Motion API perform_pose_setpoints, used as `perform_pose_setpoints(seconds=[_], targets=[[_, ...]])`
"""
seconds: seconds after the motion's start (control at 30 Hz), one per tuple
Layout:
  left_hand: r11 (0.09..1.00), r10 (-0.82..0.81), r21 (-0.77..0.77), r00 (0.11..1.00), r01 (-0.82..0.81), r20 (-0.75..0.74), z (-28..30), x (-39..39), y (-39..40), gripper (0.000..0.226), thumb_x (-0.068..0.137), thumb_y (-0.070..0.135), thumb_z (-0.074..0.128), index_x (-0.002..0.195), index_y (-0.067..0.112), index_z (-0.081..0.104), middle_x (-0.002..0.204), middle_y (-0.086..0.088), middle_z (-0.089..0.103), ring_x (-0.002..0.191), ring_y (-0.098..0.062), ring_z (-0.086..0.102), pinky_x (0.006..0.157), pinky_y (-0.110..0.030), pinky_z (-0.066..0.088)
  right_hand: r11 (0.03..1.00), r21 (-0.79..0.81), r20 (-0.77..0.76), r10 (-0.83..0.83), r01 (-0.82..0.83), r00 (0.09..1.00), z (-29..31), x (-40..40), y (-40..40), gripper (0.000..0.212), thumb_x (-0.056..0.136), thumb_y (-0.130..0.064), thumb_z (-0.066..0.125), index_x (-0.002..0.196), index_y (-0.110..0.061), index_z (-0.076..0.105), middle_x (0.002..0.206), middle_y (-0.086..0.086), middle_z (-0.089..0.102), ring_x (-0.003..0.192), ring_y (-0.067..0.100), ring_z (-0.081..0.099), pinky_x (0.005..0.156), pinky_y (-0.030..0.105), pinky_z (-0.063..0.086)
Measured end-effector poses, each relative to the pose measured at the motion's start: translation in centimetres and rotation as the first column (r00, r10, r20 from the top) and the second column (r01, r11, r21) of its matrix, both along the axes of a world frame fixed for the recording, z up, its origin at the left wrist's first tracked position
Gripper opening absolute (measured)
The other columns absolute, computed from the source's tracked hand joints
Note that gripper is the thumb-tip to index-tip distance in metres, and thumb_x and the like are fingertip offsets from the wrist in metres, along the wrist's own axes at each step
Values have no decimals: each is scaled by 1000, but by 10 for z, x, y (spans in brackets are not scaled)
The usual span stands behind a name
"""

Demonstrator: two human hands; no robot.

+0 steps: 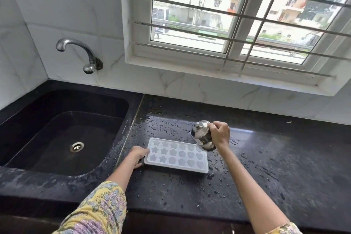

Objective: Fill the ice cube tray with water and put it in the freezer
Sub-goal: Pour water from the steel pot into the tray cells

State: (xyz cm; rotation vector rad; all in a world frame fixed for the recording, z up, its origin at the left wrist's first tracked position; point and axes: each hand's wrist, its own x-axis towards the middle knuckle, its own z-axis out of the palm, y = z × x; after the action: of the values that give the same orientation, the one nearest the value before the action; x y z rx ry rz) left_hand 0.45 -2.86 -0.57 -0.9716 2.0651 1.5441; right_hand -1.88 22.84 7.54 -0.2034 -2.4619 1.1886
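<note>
1. The white ice cube tray lay flat on the wet black counter, just to the right of the black sink.
2. The left hand was at the tray's left end. Its fingers touched that end, and the thumb lay on the counter by the tray's near corner.
3. The right hand was above the tray's far right corner. Its fingers were curled tight around a shiny steel jug.
4. The jug was tipped toward the tray, with its lid on.
5. The tray's cups were shaped like stars, flowers and hearts.
6. Water drops lay on the counter all around the tray.
</note>
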Motion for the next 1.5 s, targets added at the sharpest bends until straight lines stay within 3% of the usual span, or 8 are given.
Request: perform_pose_setpoints(seconds=[0.2, 0.47, 0.67, 0.83, 1.0, 1.5], targets=[[1000, -1, -1, 1000, 1, -9, 0, 1, 1, 34, 88, 21, 59, 121, 9, 60, 130, -9, 57, 94, -18, 47, 75, -27, 44, 999, 32, -15, -24, 25, 1000, 6, -1, 6, 36, 71, -22, 51, 39, -18, 34, 38, -4, 32, 40, 8, 29, 42, 21, 21], [1000, 12, 5, 1000, -12, -16, 0, 0, 1, 34, 90, 19, 58, 121, 8, 60, 130, -9, 57, 94, -18, 47, 82, -30, 48, 977, 211, 26, 14, -20, 1000, -17, 1, 11, 27, 65, -25, 43, 40, -21, 33, 38, -6, 31, 39, 8, 28, 46, 17, 19], [1000, 6, 28, 1000, -5, -22, 1, 2, 2, 35, 89, 17, 56, 123, 10, 60, 131, -8, 55, 97, -17, 45, 77, -29, 43, 960, 278, 12, 20, -23, 1000, -24, 2, 16, 35, 70, -19, 47, 40, -23, 31, 37, -8, 30, 38, 8, 27, 48, 18, 24], [999, 12, 42, 1000, -12, -22, 1, 3, 3, 35, 88, 17, 56, 123, 10, 60, 124, -7, 57, 97, -17, 45, 76, -28, 41, 963, 270, -5, 4, -3, 1000, -23, 4, 20, 40, 72, -12, 52, 40, -23, 31, 37, -8, 30, 39, 8, 28, 48, 18, 25], [998, 27, 53, 1000, -26, -13, 2, 3, 2, 34, 88, 17, 58, 122, 11, 60, 132, -7, 54, 110, -19, 49, 78, -29, 42, 967, 256, 4, 6, -7, 1000, -23, 5, 23, 46, 73, -4, 55, 40, -23, 31, 36, -8, 28, 38, 7, 27, 47, 15, 23], [999, 27, 47, 1000, -26, -15, -1, 1, 3, 32, 88, 15, 57, 120, 10, 61, 130, -7, 55, 99, -17, 44, 77, -28, 40, 958, 287, -46, 9, 4, 999, -10, 9, 22, 46, 74, -5, 55, 40, -23, 29, 37, -8, 29, 37, 7, 25, 43, 16, 19]])
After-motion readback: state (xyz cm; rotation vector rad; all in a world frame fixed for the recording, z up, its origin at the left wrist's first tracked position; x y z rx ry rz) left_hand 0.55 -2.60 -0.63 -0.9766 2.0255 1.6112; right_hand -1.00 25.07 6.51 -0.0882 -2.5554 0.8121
